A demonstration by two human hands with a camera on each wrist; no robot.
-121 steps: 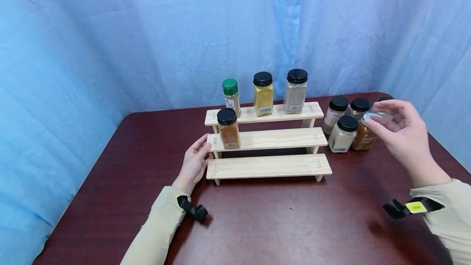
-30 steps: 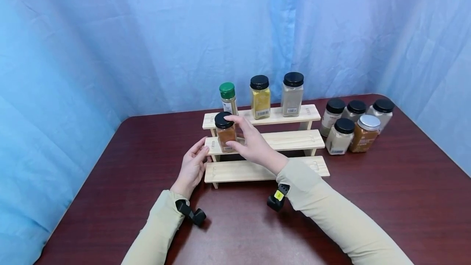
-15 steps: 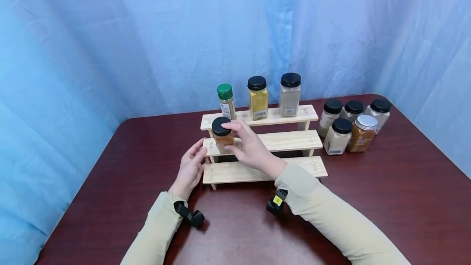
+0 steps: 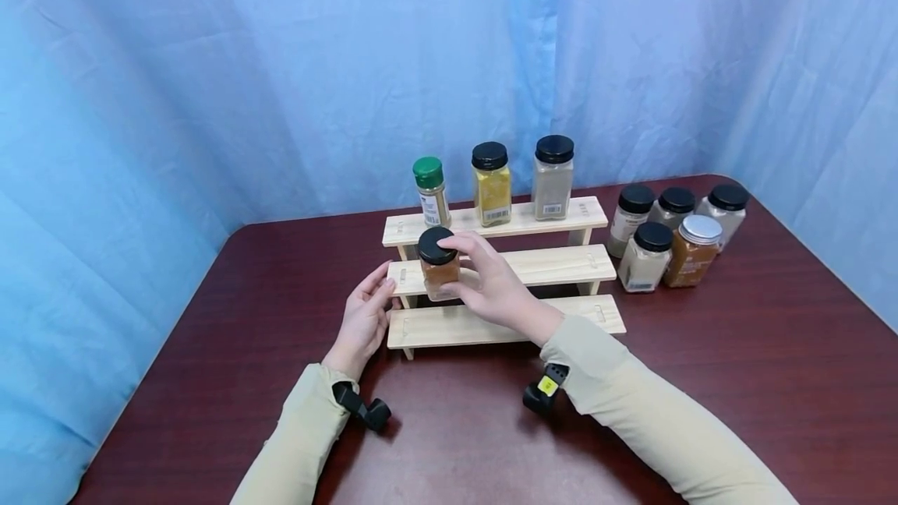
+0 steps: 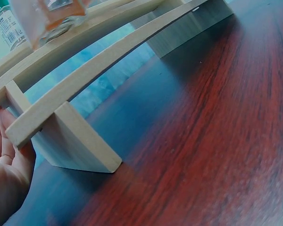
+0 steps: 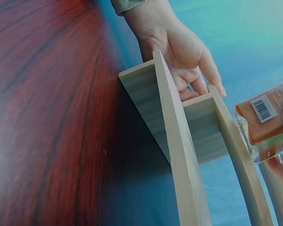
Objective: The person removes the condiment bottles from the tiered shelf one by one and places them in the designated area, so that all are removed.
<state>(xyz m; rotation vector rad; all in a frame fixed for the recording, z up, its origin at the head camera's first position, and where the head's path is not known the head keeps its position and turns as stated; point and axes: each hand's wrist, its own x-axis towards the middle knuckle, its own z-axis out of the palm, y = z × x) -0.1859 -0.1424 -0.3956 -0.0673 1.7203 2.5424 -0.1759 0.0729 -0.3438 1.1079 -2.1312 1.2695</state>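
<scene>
My right hand (image 4: 494, 283) grips a square spice jar (image 4: 438, 271) with a black lid and orange-brown powder, fingers near the lid and thumb low on its side. The jar is tilted, its base close over the front edge of the middle tier, as the right wrist view shows. Three wooden tiers make up the spice rack (image 4: 554, 265). At the left end of the middle tier my left hand (image 4: 361, 326) holds on, thumb at the top edge and fingers behind the end. On the top tier stand a green-capped bottle (image 4: 431, 201), a yellow-powder jar (image 4: 493, 193) and a grey-powder jar (image 4: 553, 189).
Right of the rack several jars stand close together on the dark red table (image 4: 758, 380). Among them are a cream-coloured jar (image 4: 641, 267) and a silver-lidded brown jar (image 4: 691, 259). A blue curtain (image 4: 393, 61) hangs behind the table.
My right hand has come from the jars at the right to the middle tier, taken hold of the orange-brown jar, tilted it and shifted it slightly right. My left hand stays at the rack.
</scene>
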